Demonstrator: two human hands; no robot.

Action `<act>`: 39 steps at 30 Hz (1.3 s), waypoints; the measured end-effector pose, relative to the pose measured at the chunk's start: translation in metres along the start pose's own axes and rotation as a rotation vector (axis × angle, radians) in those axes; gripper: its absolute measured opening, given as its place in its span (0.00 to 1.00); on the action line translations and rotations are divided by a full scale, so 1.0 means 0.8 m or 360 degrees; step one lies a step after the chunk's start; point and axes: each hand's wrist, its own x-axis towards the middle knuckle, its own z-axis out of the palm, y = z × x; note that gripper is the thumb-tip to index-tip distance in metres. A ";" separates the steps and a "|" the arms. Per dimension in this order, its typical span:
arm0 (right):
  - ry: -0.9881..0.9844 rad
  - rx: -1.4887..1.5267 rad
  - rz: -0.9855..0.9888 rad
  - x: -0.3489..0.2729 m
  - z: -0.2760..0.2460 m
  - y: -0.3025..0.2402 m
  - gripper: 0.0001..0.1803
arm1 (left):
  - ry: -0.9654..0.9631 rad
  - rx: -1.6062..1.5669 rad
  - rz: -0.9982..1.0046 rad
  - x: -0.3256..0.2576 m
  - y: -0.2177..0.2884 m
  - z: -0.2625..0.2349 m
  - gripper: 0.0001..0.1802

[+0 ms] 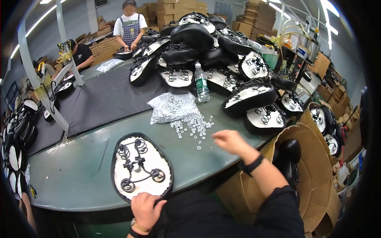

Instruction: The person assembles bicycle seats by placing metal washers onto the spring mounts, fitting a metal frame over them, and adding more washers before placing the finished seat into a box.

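Lowest in the frame, the left hand pinches the near rim of an upturned saddle lying on the green table. Right of centre, the right hand hovers blurred, fingers loosely curled, beside scattered washers spilling from a clear bag. A bottle stands behind.

A workshop hall with pale blue-grey walls is lit by long ceiling strip lights. Stacks of brown cardboard boxes line the far wall. A long green surface carries a dark mat, with metal shelving at the right.
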 end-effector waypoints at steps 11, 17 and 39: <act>0.0179 -0.0767 -0.0105 0.023 0.099 0.034 0.05 | 0.0044 0.0010 -0.0043 0.010 0.013 0.011 0.13; 0.0178 -0.0266 0.0014 0.001 0.094 0.002 0.07 | 0.0064 -0.0040 -0.0059 0.012 0.010 0.015 0.13; -0.1265 0.2046 0.0662 -0.082 0.183 -0.207 0.11 | 0.0502 0.0013 -0.0292 0.001 0.016 -0.046 0.12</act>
